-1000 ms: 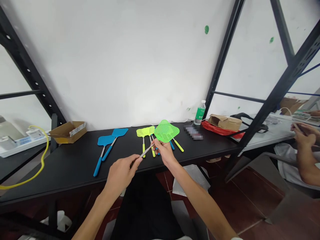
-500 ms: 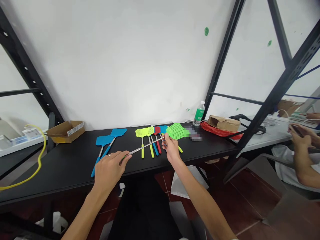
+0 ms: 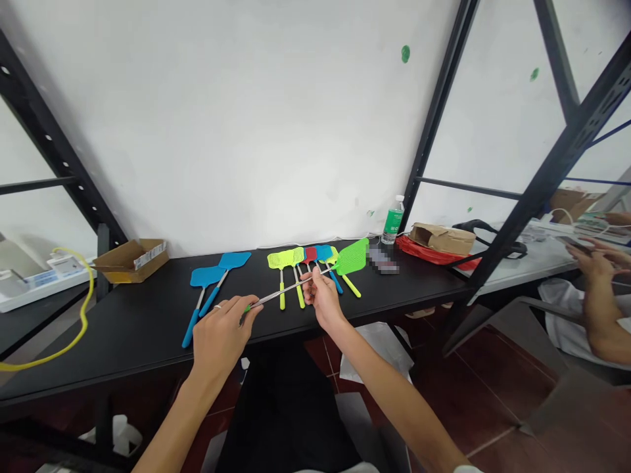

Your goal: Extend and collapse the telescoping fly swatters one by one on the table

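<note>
My left hand (image 3: 220,343) grips the green handle end of a telescopic fly swatter, whose thin metal shaft (image 3: 283,292) runs right across the black table. My right hand (image 3: 323,299) pinches that shaft further along, close to the swatter's lime-green mesh head (image 3: 353,257), which is tilted and held just above the table. Under and beyond the shaft lie other fly swatters: two blue ones (image 3: 207,276) at the left, two yellow ones (image 3: 282,261), and a red one (image 3: 310,254). Their handles partly overlap.
A cardboard box (image 3: 131,261) stands at the table's left end. A green-labelled water bottle (image 3: 393,220), a red bag (image 3: 424,252) and a brown paper package (image 3: 442,239) stand at the right. A co-worker's hands (image 3: 596,259) hold a phone at far right.
The shaft now spans a longer stretch between my hands. The green mesh head has moved right and turned more edge-on, and my right hand has slid along the shaft.
</note>
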Tool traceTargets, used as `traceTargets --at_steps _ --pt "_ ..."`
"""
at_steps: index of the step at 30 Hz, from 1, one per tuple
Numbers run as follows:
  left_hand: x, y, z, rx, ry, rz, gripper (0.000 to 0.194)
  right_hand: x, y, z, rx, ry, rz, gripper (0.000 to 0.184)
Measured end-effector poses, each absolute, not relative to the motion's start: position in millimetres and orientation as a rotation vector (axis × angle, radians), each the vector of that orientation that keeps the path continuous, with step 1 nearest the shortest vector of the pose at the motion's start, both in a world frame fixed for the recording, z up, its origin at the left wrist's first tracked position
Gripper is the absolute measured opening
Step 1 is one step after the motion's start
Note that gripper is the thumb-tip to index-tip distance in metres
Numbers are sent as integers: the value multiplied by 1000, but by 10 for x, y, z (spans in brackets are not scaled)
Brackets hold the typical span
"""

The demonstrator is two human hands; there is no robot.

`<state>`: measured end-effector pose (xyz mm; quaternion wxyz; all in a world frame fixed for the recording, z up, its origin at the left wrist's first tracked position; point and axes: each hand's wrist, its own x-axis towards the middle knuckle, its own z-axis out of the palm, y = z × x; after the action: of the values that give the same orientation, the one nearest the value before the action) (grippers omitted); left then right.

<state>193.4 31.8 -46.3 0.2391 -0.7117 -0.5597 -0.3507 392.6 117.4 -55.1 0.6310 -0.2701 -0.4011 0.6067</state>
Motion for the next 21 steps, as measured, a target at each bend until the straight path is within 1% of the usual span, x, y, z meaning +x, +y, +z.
traceTargets --at_steps 6,12,16,21 --pt "2018 385 -534 -1978 -1533 -834 28 4007 1325 -656 -663 -907 1318 53" --pt "2072 387 -560 -1989 -1598 -785 31 4008 1387 -717 -653 -890 1285 51" --pt "2059 353 -509 -2031 -1716 -731 34 3996 1393 -714 -653 -898 1272 52" --pt "2089 319 -418 -2125 -1923 -579 42 4019 1392 -707 -653 -898 1280 52"
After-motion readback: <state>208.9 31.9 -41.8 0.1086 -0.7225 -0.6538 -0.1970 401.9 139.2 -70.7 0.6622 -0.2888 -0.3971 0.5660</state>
